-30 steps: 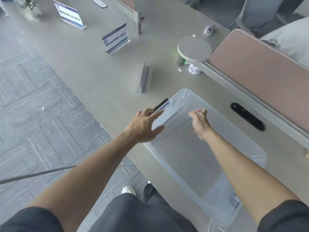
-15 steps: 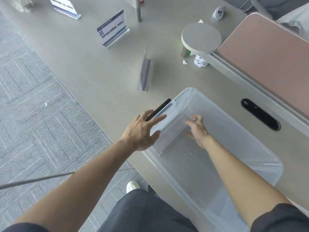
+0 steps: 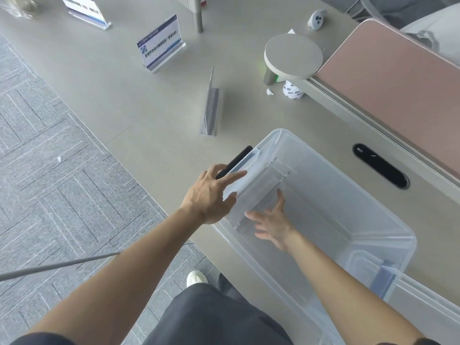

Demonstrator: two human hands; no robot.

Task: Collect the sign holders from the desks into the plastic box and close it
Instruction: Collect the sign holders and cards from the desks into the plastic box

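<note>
A clear plastic box (image 3: pixel 361 210) stands open on the grey desk. A clear sign holder (image 3: pixel 261 195) lies flat on the bottom at its far left end. My right hand (image 3: pixel 271 225) is inside the box, palm down and fingers spread, with its fingertips at the holder. My left hand (image 3: pixel 211 195) grips the box's left rim by the black latch (image 3: pixel 236 160). On the desk beyond stand a clear holder seen edge-on (image 3: pixel 211 108), a blue-and-white sign holder (image 3: pixel 160 43) and another sign holder (image 3: pixel 84 9) at the top edge.
A round grey stand (image 3: pixel 292 56) and a small white cup (image 3: pixel 293 89) sit by the pink divider (image 3: pixel 398 83). A black cable slot (image 3: pixel 380 165) lies right of the box. A translucent lid-like piece (image 3: pixel 423 295) lies at the lower right. Carpet floor borders the desk's left edge.
My right hand went from the box's rim down to the bottom with the clear holder, then spread its fingers. My left hand stayed on the rim.
</note>
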